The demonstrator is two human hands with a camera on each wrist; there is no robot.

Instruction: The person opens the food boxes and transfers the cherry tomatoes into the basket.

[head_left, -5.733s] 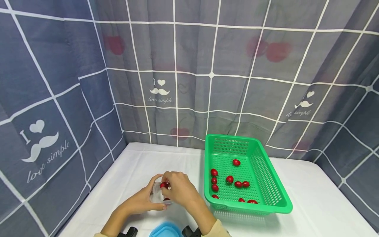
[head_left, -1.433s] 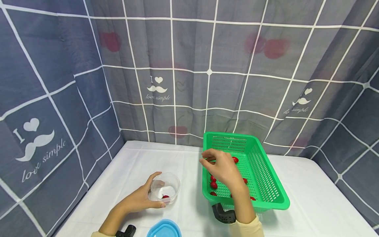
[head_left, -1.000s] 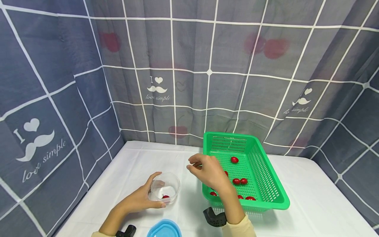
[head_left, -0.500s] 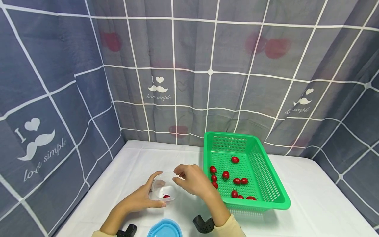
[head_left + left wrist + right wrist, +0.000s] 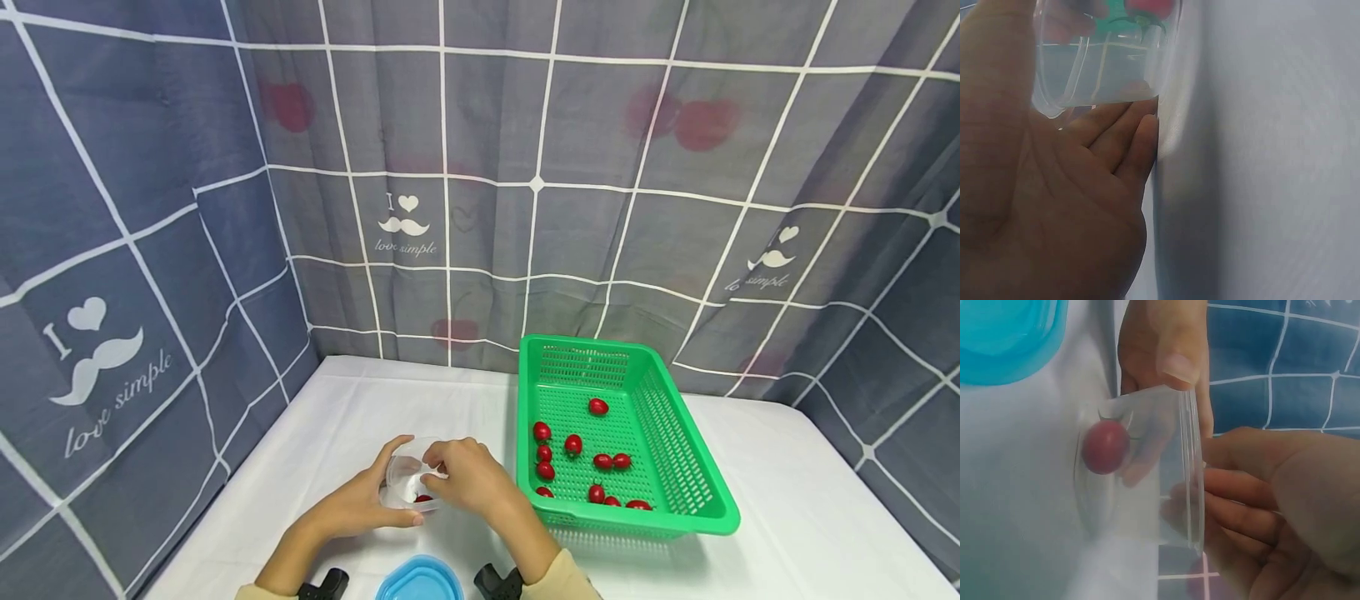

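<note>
My left hand [image 5: 371,502] grips the clear plastic container [image 5: 406,477] around its side, tilted a little toward the right. Inside it lies one red cherry tomato [image 5: 423,498]; the right wrist view shows this tomato [image 5: 1105,447] with its green stem through the clear wall. My right hand [image 5: 468,477] is at the container's mouth, thumb and fingers loosely bent, with no tomato between them. Seen from the right wrist, the right hand's fingers [image 5: 1241,509] reach past the rim. The left wrist view has the container's wall [image 5: 1107,69] against the left hand.
A green plastic basket [image 5: 686,500] stands to the right with several cherry tomatoes [image 5: 603,461] on its floor. Near the front edge of the white-covered table [image 5: 420,392] lies a blue lid [image 5: 420,579]. Grey checked curtains [image 5: 495,225] rise behind and at the sides.
In the oldest frame my right hand pinched a tomato in the container. Since then it has been over the basket and come back left. The basket shows one more tomato; the left hand stays put.
</note>
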